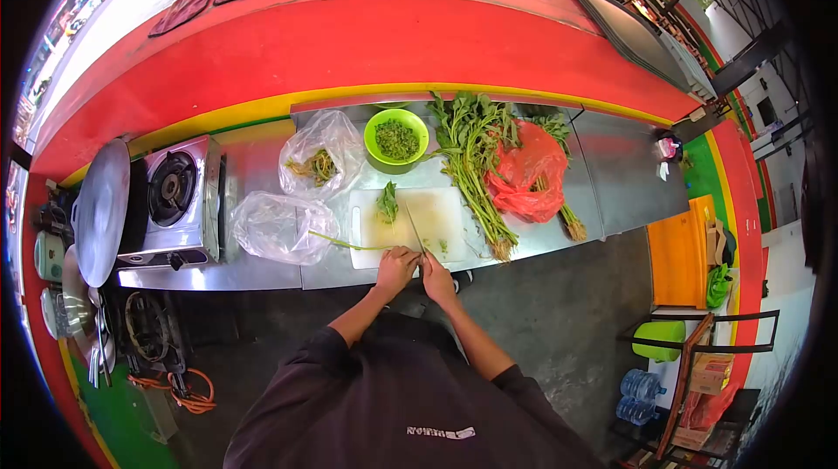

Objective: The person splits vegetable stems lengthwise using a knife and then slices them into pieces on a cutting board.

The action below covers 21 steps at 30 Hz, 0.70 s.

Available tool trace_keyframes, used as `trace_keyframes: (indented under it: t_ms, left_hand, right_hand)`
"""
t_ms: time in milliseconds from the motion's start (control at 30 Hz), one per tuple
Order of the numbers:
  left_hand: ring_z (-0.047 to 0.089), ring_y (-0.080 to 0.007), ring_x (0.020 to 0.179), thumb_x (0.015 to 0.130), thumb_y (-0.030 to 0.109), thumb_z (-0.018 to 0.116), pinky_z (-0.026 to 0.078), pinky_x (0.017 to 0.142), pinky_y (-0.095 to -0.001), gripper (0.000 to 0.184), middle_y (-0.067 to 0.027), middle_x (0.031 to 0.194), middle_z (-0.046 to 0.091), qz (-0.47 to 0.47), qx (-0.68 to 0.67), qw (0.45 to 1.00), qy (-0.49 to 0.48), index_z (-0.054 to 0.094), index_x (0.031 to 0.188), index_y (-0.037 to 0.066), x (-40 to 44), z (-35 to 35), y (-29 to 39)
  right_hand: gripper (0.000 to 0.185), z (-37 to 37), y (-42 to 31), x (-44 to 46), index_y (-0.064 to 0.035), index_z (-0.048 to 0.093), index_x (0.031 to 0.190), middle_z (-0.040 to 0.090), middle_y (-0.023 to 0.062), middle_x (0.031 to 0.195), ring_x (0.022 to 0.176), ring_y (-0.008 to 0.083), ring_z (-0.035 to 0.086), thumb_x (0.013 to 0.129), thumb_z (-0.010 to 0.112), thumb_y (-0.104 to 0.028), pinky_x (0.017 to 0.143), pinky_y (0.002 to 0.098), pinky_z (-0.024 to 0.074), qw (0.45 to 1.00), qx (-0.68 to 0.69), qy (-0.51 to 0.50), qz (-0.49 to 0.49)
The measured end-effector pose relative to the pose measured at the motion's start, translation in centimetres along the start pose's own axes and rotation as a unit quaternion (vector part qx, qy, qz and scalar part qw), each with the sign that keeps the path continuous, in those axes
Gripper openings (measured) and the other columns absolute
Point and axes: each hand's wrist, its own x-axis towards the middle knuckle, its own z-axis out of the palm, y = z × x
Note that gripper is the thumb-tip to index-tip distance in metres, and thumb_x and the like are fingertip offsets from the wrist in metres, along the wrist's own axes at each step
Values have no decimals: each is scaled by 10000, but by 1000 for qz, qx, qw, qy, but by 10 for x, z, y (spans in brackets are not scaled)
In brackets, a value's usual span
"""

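My right hand (437, 279) is closed round the handle of a knife (414, 223), whose blade points away from me over a white cutting board (368, 257). Close beside it, my left hand (397, 270) has its fingers closed on a long green stem (342, 243) that sticks out to the left past the board's edge. Leafy green tops (388, 201) lie on the board left of the blade, and small green bits (443, 246) lie to its right. Behind the board stands a lime-green bowl (379, 157) with chopped greens (397, 139) in it.
Bunches of leafy stems (476, 198) and a red plastic bag (529, 174) lie right of the board. Two see-through bags (284, 226) are on the left, the farther holding yellowish-green trimmings (316, 168). A gas stove (179, 198) stands at the metal counter's left end (262, 275).
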Motion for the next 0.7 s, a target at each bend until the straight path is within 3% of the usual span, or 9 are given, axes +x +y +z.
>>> trace_keyframes:
  t_ms: [167, 333, 567, 633, 700]
  left_hand:
    - [609, -225, 875, 845, 156, 675, 442, 767, -390, 133, -18, 878, 631, 24, 8, 1000, 0, 718, 967, 125, -2, 1, -1]
    - [606, -224, 872, 845, 152, 673, 441, 760, -385, 140, -17, 878, 623, 25, 18, 1000, 0, 714, 976, 128, -4, 0, 0]
    - [621, -248, 881, 847, 172, 686, 450, 770, -402, 159, -32, 894, 648, 10, 8, 1000, -9, 722, 991, 115, -3, -2, 1]
    - [616, -236, 891, 843, 163, 685, 449, 782, -391, 161, -29, 894, 642, 7, 10, 1000, -16, 722, 995, 123, -5, 1, -1]
    - [610, -224, 901, 839, 154, 683, 449, 793, -380, 166, -26, 894, 637, 7, 14, 1000, -23, 722, 999, 132, -5, 2, -4]
  right_hand:
    - [400, 1, -4, -1, -227, 513, 1391, 666, 300, 927, 865, 509, 634, 1024, 426, -361, 756, 582, 514, 999, -19, -3, 29]
    - [407, 3, 7, 8, -237, 497, 1405, 664, 303, 886, 858, 506, 636, 1025, 423, -363, 736, 587, 510, 999, -2, 14, -31]
    - [409, 0, -1, -6, -236, 492, 1409, 663, 305, 870, 835, 502, 640, 1029, 415, -366, 713, 590, 510, 999, 4, 20, -31]
    - [406, -4, -12, -1, -192, 496, 1408, 655, 310, 989, 912, 496, 632, 1024, 441, -314, 820, 572, 501, 998, -14, -35, 46]
    - [416, 4, -4, 6, -198, 485, 1419, 657, 313, 959, 886, 496, 637, 1024, 446, -321, 810, 577, 504, 999, -22, -26, 36]
